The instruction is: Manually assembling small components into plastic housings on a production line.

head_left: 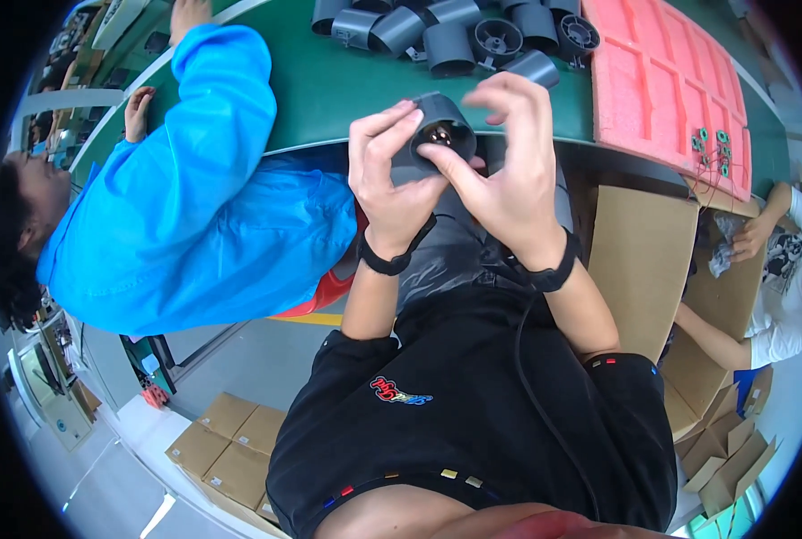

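Overhead, green workbench (329, 90), grey housings (446, 31), pink foam tray (661, 81), cardboard boxes (230, 440).

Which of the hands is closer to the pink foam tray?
Right. The right hand is beside the pink foam tray, at the grey tube. The left hand is on the tube's far side.

I see green workbench (329, 85) just beyond hands, pink foam tray (661, 81) to right, cardboard boxes (230, 449) on pale grey floor (230, 355) below left, light even.
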`<control>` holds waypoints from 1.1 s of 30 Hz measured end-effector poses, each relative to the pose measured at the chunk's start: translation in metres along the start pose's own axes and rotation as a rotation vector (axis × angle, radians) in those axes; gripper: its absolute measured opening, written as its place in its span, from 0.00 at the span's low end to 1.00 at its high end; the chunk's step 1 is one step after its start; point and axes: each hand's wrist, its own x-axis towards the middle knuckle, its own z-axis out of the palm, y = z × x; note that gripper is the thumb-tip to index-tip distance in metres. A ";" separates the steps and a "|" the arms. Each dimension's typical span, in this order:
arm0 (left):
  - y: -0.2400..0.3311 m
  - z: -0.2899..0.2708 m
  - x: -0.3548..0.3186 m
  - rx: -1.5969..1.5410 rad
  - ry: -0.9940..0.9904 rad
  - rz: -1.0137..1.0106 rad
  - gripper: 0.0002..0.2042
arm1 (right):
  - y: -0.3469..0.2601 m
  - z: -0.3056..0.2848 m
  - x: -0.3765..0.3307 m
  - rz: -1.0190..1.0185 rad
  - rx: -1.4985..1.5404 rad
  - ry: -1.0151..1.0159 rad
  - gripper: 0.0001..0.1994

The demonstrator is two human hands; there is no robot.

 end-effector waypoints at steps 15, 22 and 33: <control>-0.012 0.062 0.084 -0.090 -0.235 0.102 0.35 | 0.086 -0.067 0.124 0.305 0.701 -0.626 0.32; -0.034 0.045 0.072 0.350 -0.494 0.020 0.34 | 0.173 -0.102 0.312 -0.152 -0.746 -0.515 0.23; -0.050 0.044 0.064 0.475 -0.637 0.010 0.29 | 0.304 -0.020 0.335 -0.172 -1.124 -0.539 0.24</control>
